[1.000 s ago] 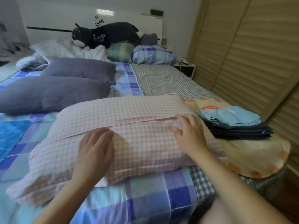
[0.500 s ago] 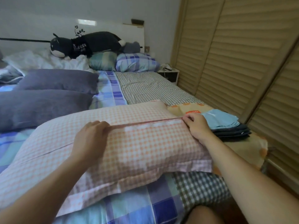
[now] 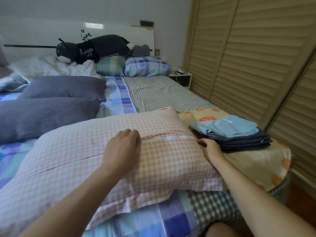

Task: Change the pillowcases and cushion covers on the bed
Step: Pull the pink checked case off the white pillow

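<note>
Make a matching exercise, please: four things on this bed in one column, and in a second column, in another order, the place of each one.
Things:
1. plush cat
2. light blue folded cloth
3. left hand
4. blue plaid pillow

Places:
A. on the stack of dark folded fabric
B. at the head of the bed, on the side nearest the wardrobe doors
C. lying on top of the pillows by the headboard
D. on the pink checked pillow

Pairs: 1-C, 2-A, 3-D, 4-B
</note>
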